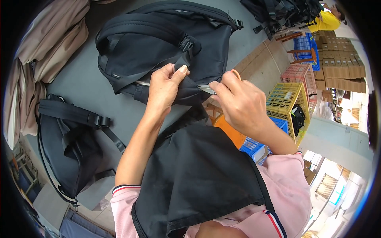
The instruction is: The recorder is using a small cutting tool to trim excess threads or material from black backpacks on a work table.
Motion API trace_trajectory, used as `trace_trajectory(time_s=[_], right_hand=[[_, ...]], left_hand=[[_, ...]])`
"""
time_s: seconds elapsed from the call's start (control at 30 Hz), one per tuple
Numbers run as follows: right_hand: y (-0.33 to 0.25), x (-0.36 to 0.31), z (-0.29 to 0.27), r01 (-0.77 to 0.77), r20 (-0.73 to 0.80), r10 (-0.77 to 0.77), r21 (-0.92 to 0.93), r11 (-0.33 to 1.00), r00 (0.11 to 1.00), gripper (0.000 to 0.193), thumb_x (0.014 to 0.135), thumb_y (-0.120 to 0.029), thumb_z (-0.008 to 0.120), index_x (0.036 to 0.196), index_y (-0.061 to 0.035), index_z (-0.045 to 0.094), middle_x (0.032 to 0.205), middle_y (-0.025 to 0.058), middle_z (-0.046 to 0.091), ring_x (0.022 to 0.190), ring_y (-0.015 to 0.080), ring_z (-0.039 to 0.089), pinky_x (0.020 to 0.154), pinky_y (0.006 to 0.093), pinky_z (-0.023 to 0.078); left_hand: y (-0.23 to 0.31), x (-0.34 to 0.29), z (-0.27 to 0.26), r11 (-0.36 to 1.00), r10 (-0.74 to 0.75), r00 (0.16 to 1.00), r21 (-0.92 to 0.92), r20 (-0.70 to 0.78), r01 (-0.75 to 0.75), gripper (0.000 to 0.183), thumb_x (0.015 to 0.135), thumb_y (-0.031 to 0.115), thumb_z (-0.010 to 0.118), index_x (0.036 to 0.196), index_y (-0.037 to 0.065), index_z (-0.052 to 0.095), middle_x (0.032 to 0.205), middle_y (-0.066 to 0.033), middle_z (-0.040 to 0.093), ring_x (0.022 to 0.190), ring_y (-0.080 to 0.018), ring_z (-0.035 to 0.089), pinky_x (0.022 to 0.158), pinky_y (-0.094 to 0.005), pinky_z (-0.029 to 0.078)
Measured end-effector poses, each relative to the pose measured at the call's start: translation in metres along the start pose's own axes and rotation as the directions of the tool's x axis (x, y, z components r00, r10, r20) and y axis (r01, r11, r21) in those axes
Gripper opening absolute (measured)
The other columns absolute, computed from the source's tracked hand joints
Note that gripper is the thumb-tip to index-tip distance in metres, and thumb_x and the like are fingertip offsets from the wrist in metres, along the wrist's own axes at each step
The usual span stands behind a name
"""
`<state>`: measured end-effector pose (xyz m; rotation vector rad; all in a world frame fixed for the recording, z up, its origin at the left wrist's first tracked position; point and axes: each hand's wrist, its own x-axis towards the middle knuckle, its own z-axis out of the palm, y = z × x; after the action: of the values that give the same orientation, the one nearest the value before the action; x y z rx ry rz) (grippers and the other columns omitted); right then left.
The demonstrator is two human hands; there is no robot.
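Note:
A black backpack [158, 55] lies on the grey table with its padded shoulder straps uppermost. My left hand [164, 85] is closed near its lower edge, thumb and fingers pinching a black webbing strap [185, 57] below a plastic buckle. To its right, my right hand [240, 97] is wrapped round a pair of scissors with an orange-tan handle loop. Their silver blades [207, 89] point left against the backpack's near edge, close to the left hand. The blade tips are partly hidden by the fabric.
Another black backpack [71, 146] lies at the left. Beige-brown fabric pieces [55, 43] are piled at the far left, and black bags [278, 14] at the far right. Yellow [283, 97] and blue crates stand right of the table [127, 119]. A person in yellow [326, 20] is beyond.

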<state>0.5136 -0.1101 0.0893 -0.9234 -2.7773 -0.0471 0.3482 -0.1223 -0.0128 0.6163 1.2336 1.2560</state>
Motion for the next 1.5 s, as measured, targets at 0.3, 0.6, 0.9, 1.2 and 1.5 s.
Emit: trace_trajectory(time_s=[0.3, 0.6, 0.9, 1.2, 1.5], right_hand=[[0.003, -0.012, 0.031, -0.161, -0.137, 0.253, 0.474, 0.866, 0.958, 0.025, 0.068, -0.008, 0.072, 0.092, -0.0076, 0.063, 0.081, 0.0046, 0.051, 0.06, 0.0202, 0.055, 0.052, 0.0286, 0.043], [-0.013, -0.005, 0.071, -0.217, 0.033, 0.261, 0.663, 0.716, 0.965, 0.035, 0.062, -0.002, 0.073, 0.095, -0.0098, 0.064, 0.074, 0.0049, 0.047, 0.063, 0.0164, 0.049, 0.053, 0.0278, 0.039], [-0.032, -0.018, 0.117, 0.148, -0.415, 0.055, 0.442, 0.885, 0.908, 0.014, 0.063, -0.012, 0.069, 0.069, -0.008, 0.057, 0.06, 0.0031, 0.046, 0.053, 0.0205, 0.052, 0.049, 0.0334, 0.042], [0.021, -0.076, 0.123, -0.202, -0.069, 0.325, 0.656, 0.727, 0.943, 0.024, 0.064, 0.008, 0.055, 0.084, -0.0054, 0.059, 0.076, 0.008, 0.06, 0.07, 0.0259, 0.062, 0.059, 0.0336, 0.05], [0.123, 0.011, 0.068, -0.379, -0.164, 0.635, 0.681, 0.627, 0.755, 0.029, 0.094, -0.019, 0.047, 0.118, -0.0041, 0.054, 0.122, 0.0088, 0.056, 0.081, 0.0156, 0.06, 0.067, 0.0259, 0.049]], left_hand=[[0.014, -0.014, -0.004, 0.999, -0.045, 0.998, 0.022, 0.032, 0.044, 0.025, 0.092, 0.026, 0.056, 0.084, 0.003, 0.062, 0.076, 0.004, 0.057, 0.073, -0.0032, 0.047, 0.069, -0.0191, 0.037], [0.002, -0.063, -0.044, 0.973, 0.176, 0.937, -0.089, -0.301, -0.211, 0.024, 0.094, 0.022, 0.051, 0.089, 0.001, 0.06, 0.083, -0.0011, 0.059, 0.075, -0.0122, 0.051, 0.075, -0.026, 0.039], [0.003, -0.096, -0.074, 0.459, 0.246, 0.951, -0.842, -0.186, -0.283, 0.024, 0.096, 0.021, 0.041, 0.095, 0.003, 0.056, 0.069, -0.0013, 0.047, 0.072, -0.0152, 0.042, 0.082, -0.0285, 0.035], [-0.013, -0.118, -0.117, 0.812, 0.496, 0.684, 0.564, -0.535, -0.148, 0.02, 0.081, -0.006, 0.055, 0.099, 0.001, 0.053, 0.107, -0.0052, 0.05, 0.087, -0.012, 0.05, 0.08, -0.0267, 0.041], [0.025, 0.04, -0.001, -0.006, 0.349, 0.772, 0.825, 0.532, -0.566, 0.038, 0.079, 0.011, 0.064, 0.114, 0.0, 0.056, 0.124, -0.0116, 0.051, 0.119, -0.029, 0.043, 0.094, -0.0408, 0.036]])
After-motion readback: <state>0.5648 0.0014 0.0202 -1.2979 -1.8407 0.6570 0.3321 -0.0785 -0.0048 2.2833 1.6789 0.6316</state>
